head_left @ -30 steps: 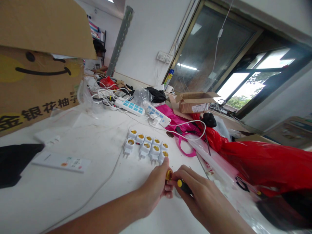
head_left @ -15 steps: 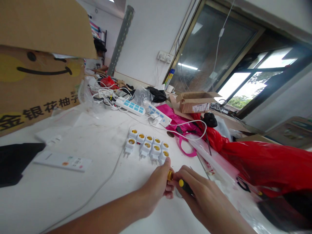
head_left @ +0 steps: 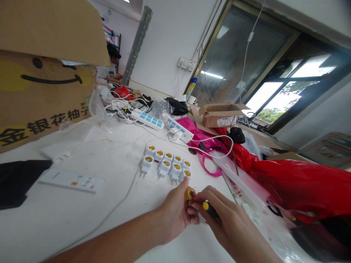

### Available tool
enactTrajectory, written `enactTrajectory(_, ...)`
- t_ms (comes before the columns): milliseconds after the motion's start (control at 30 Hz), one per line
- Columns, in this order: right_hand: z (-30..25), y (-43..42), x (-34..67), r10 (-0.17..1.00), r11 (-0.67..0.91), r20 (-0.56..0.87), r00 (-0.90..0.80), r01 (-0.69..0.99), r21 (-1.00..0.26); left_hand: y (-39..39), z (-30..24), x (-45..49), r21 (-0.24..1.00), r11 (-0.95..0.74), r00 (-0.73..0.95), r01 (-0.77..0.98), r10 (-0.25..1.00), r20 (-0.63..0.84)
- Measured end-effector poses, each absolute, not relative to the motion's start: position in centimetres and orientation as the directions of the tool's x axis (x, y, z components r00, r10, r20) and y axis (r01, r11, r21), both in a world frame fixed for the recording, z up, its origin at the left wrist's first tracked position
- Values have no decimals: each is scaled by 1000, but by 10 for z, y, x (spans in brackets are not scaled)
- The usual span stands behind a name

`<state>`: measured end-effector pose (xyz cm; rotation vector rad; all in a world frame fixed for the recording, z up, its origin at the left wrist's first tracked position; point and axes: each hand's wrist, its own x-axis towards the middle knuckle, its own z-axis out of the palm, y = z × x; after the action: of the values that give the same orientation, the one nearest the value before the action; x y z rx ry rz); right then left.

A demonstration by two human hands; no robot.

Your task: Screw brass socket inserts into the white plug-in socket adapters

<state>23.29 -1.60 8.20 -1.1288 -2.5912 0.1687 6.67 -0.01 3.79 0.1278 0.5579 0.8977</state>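
Observation:
My left hand (head_left: 177, 210) is closed around a brass-coloured threaded lamp-socket shell (head_left: 188, 194), its open end facing up. My right hand (head_left: 229, 219) meets it from the right, fingertips at the shell's edge. Against the right palm lies a screwdriver (head_left: 211, 210) with a black handle and yellow end; its tip is hidden. Whether the right fingertips also pinch a small part cannot be made out. Just beyond my left thumb, white plug-in lamp sockets (head_left: 164, 165) with brass-coloured inner shells stand in two rows on the white table (head_left: 115, 230).
Left are a white remote control (head_left: 71, 180), a black object (head_left: 22, 182) and a large cardboard box (head_left: 49, 91). Power strips (head_left: 146, 118) and tangled cables lie behind the sockets. Right are a pink strap (head_left: 210, 168) and red plastic bags (head_left: 296, 186). A person sits far back.
My left hand has tilted the brass-coloured shell slightly, so more of its open end shows. The right fingers have shifted a little at its edge. The rows of sockets stay put.

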Motion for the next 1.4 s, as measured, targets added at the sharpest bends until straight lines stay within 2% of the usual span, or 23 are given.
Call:
enactTrajectory(200,74,-20,231,731,682,312,-607,642,-350,2,37,64,165,617,507,-770,747,-430)
enactTrajectory(300,67,-25,229,713,701,364,-600,604,-379,4,37,61,131,605,501,-786,746,-438)
enactTrajectory(467,60,-30,228,704,709,332,-628,596,-377,5,35,58,113,588,489,-801,751,-443)
enactTrajectory(567,58,-29,231,711,703,286,-642,631,-328,4,36,57,107,567,475,-817,766,-434)
enactTrajectory(733,52,-23,237,719,691,258,-645,700,-180,4,38,57,101,563,476,-820,769,-427)
enactTrajectory(900,56,-20,237,698,709,282,-658,691,-141,6,36,58,102,576,484,-811,759,-436)
enactTrajectory(1233,53,-18,232,800,599,196,-568,728,-335,6,37,57,126,581,492,-804,769,-407)
enactTrajectory(1400,57,-16,225,827,560,201,-525,738,-377,6,37,57,116,551,481,-826,798,-364)
